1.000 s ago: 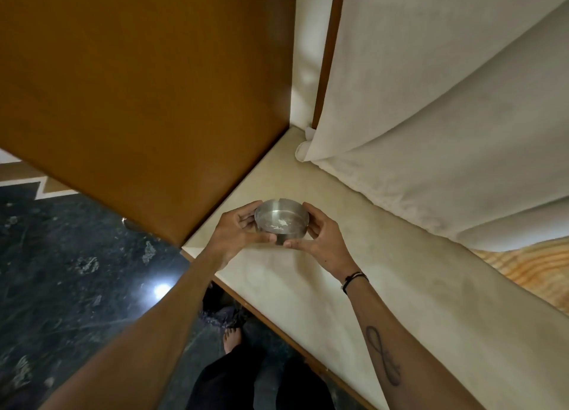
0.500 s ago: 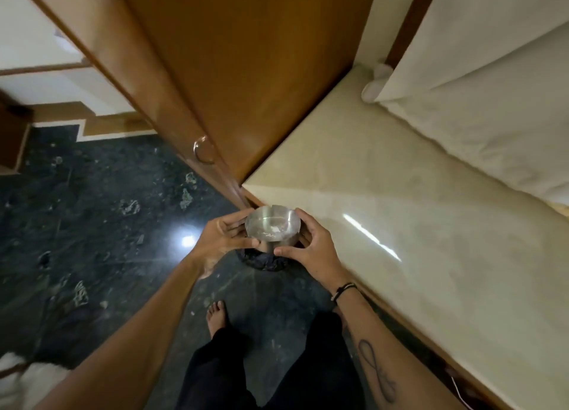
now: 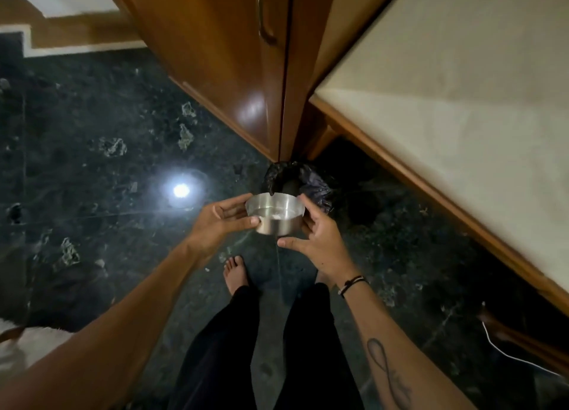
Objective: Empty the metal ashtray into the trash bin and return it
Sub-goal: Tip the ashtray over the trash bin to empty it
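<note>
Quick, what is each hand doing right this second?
Left hand: closed on the side of the metal ashtray.
Right hand: closed on the opposite side of the same ashtray, held upright above the floor.

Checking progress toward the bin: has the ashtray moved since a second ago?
Yes. The ashtray, then above the cream counter, is now off its edge, over the dark floor, near the bin.

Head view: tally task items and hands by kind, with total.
Metal ashtray: 1
Trash bin with black liner: 1
Hands on the ashtray: 2, left hand, right hand
Total: 4
</note>
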